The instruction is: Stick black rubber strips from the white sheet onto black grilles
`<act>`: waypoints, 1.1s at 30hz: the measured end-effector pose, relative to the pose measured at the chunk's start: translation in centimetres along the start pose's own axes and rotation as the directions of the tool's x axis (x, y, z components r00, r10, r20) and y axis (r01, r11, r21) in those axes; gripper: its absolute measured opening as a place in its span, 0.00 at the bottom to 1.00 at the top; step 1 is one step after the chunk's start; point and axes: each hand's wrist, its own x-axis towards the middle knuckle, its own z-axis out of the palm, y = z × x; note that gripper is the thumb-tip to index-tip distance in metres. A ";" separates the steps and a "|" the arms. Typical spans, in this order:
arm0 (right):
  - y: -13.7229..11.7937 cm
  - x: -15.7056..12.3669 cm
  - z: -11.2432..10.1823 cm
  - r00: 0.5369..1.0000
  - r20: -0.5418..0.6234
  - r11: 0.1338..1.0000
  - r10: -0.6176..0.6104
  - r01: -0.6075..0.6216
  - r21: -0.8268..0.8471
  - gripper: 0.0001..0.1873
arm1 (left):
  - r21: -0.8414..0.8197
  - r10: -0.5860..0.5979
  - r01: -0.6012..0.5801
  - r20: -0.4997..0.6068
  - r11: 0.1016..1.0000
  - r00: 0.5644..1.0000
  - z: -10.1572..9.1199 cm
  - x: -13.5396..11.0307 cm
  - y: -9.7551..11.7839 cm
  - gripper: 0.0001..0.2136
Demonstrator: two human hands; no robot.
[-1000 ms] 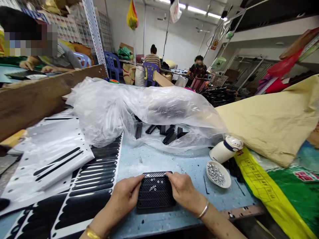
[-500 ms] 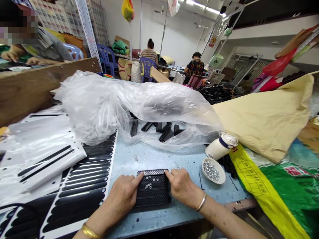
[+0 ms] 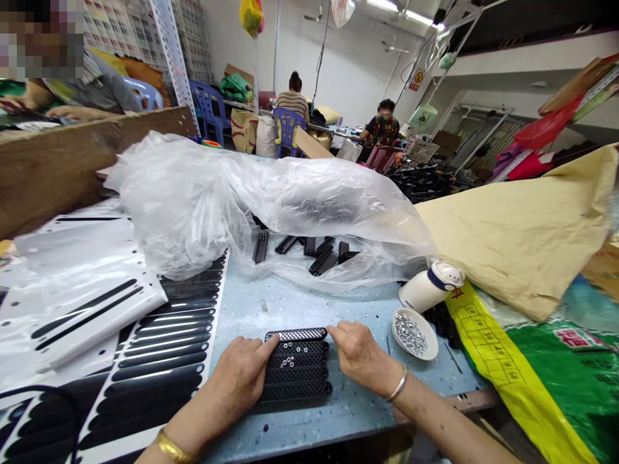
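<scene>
Several black strips with a diamond-mesh surface (image 3: 302, 374) lie side by side in front of me. A few small silver rings (image 3: 289, 362) rest on the upper strips. My left hand (image 3: 243, 370) is closed around the left ends of the strips, thumb on the top one. Just off the right end of the top strip is my right hand (image 3: 356, 353), with its fingers curled and thumb and forefinger together; whatever it may hold is too small or hidden to make out. To its right stands a white bowl (image 3: 433, 351) full of small silver metal pieces.
A white bottle (image 3: 420, 291) leans behind the bowl. Clear plastic sheeting (image 3: 309, 193) lies across the back, with loose black strips (image 3: 323, 260) under its edge. Black cut-out sheets (image 3: 159, 348) cover the left. A green and yellow bag (image 3: 546, 367) is at right. Other people sit beyond.
My right hand has moved slightly right, away from the strips' right ends, which now show. My left hand stays at the left ends. The view has shifted slightly.
</scene>
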 end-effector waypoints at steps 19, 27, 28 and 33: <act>-0.4 -1.2 3.6 0.990 -0.114 0.996 -0.086 0.090 0.024 0.29 | -0.115 -0.039 0.053 0.126 0.992 0.991 -1.2 -0.5 -0.3 0.20; -0.3 -1.3 3.9 0.974 -0.203 0.993 -0.103 0.112 0.033 0.27 | -0.050 -0.081 0.092 0.186 0.995 0.979 -1.3 0.0 0.2 0.22; -0.3 -1.3 3.8 0.974 -0.201 0.993 -0.101 0.110 0.036 0.27 | -0.044 -0.089 0.100 0.203 0.994 0.975 -1.4 0.1 0.3 0.22; -0.3 -1.3 3.8 0.973 -0.202 0.992 -0.109 0.119 0.036 0.27 | -0.043 -0.114 0.127 0.224 0.991 0.968 -1.5 0.2 0.2 0.21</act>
